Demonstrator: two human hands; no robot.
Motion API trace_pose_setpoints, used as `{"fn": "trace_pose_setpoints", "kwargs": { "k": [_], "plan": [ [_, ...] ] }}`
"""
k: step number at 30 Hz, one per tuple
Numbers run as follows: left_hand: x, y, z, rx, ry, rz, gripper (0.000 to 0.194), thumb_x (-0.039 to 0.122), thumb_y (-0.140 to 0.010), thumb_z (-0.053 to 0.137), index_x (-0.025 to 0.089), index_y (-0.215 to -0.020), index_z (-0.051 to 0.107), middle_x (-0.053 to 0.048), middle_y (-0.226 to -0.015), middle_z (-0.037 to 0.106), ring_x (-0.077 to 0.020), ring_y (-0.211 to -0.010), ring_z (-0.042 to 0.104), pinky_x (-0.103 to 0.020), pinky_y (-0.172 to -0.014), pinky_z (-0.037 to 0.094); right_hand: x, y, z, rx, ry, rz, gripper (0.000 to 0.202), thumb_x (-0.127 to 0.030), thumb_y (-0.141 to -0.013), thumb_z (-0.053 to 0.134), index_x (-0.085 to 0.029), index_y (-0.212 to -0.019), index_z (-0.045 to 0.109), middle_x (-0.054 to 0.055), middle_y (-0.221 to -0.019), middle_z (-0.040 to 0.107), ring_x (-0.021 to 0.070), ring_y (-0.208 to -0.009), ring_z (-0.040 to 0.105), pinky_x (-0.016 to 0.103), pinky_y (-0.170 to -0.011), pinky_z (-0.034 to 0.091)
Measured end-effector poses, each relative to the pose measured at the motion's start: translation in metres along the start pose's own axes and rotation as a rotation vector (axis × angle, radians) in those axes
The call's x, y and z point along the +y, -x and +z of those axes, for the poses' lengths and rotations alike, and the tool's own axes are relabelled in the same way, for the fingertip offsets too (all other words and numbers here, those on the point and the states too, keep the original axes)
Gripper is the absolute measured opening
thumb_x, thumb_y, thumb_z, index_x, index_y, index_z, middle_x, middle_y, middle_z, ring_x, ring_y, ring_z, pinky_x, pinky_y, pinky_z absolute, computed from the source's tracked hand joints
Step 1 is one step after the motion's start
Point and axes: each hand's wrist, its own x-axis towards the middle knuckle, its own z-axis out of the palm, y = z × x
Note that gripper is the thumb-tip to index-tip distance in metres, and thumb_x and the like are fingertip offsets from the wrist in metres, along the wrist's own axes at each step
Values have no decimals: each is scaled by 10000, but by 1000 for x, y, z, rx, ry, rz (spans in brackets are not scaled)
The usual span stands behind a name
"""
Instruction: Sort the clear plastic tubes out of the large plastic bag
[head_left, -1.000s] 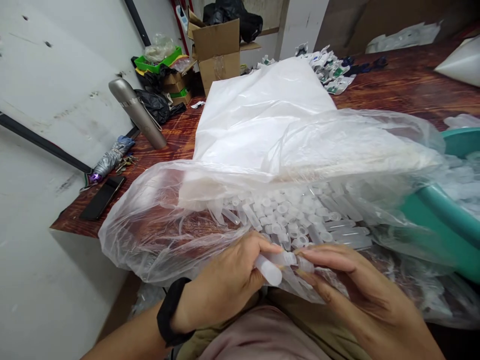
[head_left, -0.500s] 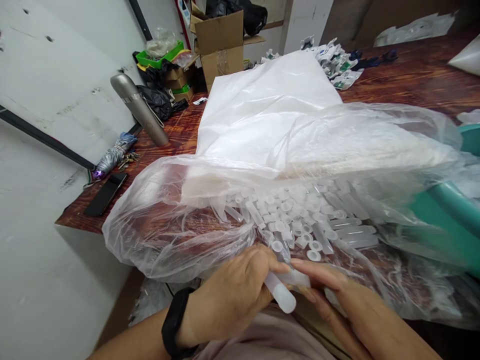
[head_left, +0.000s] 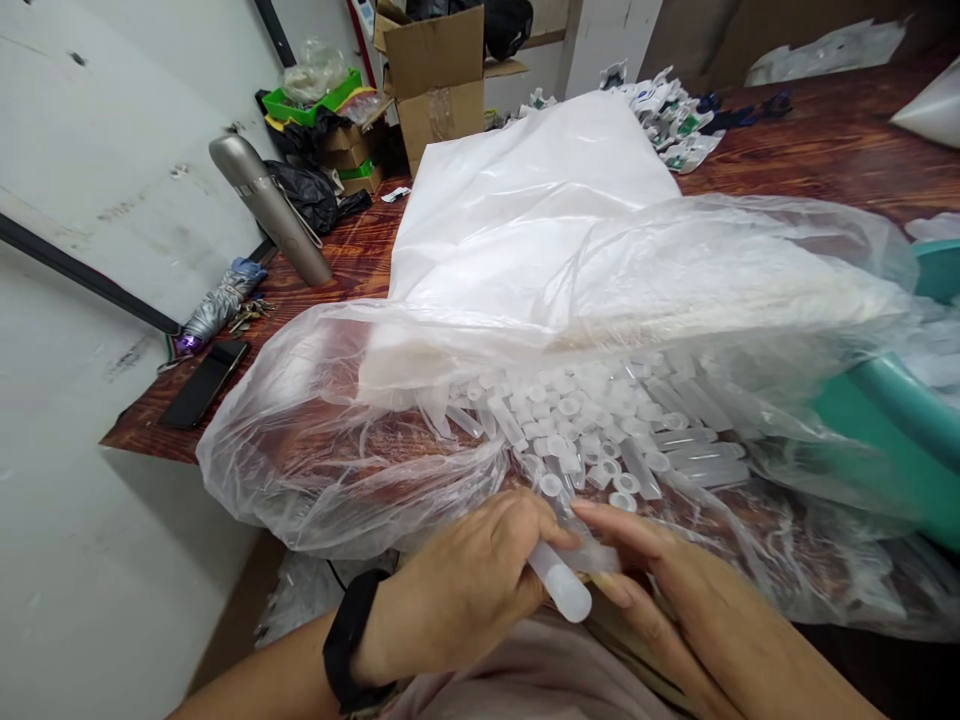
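Observation:
My left hand (head_left: 472, 560), with a black band on the wrist, is wrapped round a translucent plastic tube (head_left: 561, 585). The tube's rounded white end points down toward my lap. Between the two hands lies a second translucent piece (head_left: 596, 557), slightly blurred, and my left fingertips reach its near end. The fingers of my right hand (head_left: 675, 580) close on its other end from above and below. Just beyond the hands is a pile of small white plastic caps (head_left: 570, 405) mixed with clear tubes (head_left: 701, 455), lying on clear plastic film.
A large white plastic bag (head_left: 525, 220) slopes behind the pile. Clear film (head_left: 300, 480) spreads to the left, and a teal basin (head_left: 885, 430) stands right. A phone (head_left: 204, 383), keys, an umbrella, a steel flask (head_left: 270, 210) and a cardboard box (head_left: 441, 90) are farther off.
My right index finger has lifted slightly and shifted left over the second piece. My left hand keeps its grip on the tube. The whole view has tilted a little.

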Motion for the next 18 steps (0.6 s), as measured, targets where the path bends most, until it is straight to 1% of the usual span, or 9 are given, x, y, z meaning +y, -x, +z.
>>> {"fn": "trace_pose_setpoints", "kwargs": {
  "k": [4,6,9,10,12,14,15,16,18],
  "plan": [
    [0,-3,0,-56,-87,-5,200,135,-1050,599,120,-1250,609,-149,-1264,742,-258,-1202,708,-384,-1060,571,1,-2,2,13,-31,-46,306,-336,-1160,394,-260,-1428,520,43,-1104,835,145,-985,826,214,-854,654],
    [-1,-4,0,-83,-122,6,181,156,-1066,592,136,-1241,633,-127,-1229,761,-253,-1171,720,-384,-1048,574,1,-3,1,35,-11,-28,302,-350,-1161,395,-255,-1415,529,39,-1083,833,143,-955,827,213,-851,654],
    [-3,-4,0,-27,-97,6,145,240,-1084,615,172,-1208,647,-77,-1152,791,-219,-1076,751,-333,-980,591,0,-3,-1,44,-27,-16,305,-399,-1157,418,-254,-1397,538,35,-1092,834,133,-934,826,189,-853,646],
    [-4,-3,1,5,-94,27,142,275,-1091,615,179,-1191,646,-68,-1127,797,-210,-1045,758,-319,-956,594,0,-3,-1,40,-61,-26,288,-385,-1152,439,-268,-1392,546,20,-1085,834,127,-934,824,182,-860,642],
    [-6,-2,3,54,-136,129,145,289,-1114,570,177,-1177,637,-70,-1093,801,-203,-1010,763,-309,-929,593,-3,1,-1,34,-146,-17,271,-323,-1127,494,-311,-1390,558,-9,-1085,830,127,-957,819,192,-901,637],
    [-7,-1,6,84,-226,243,157,241,-1133,509,163,-1209,622,-86,-1108,801,-206,-1010,759,-318,-924,586,-5,8,0,29,-245,87,305,-286,-1095,542,-348,-1393,570,-16,-1120,821,141,-995,814,220,-942,636],
    [-7,-1,7,93,-261,271,171,223,-1137,489,156,-1234,613,-95,-1129,800,-210,-1023,757,-325,-926,582,-5,12,1,8,-322,185,317,-292,-1083,562,-361,-1392,583,-9,-1157,815,154,-1032,810,232,-953,637],
    [-6,-1,7,93,-272,269,182,227,-1140,483,152,-1250,608,-101,-1146,798,-215,-1032,755,-330,-925,581,-5,16,2,-30,-414,297,319,-312,-1072,580,-368,-1386,602,2,-1196,808,173,-1082,804,244,-956,640],
    [-3,-2,5,70,-205,175,201,282,-1143,494,154,-1246,610,-98,-1155,794,-214,-1029,753,-323,-917,579,-3,21,2,-98,-579,509,330,-381,-1058,603,-367,-1386,636,37,-1287,790,225,-1197,776,273,-954,650]
  ]
}}
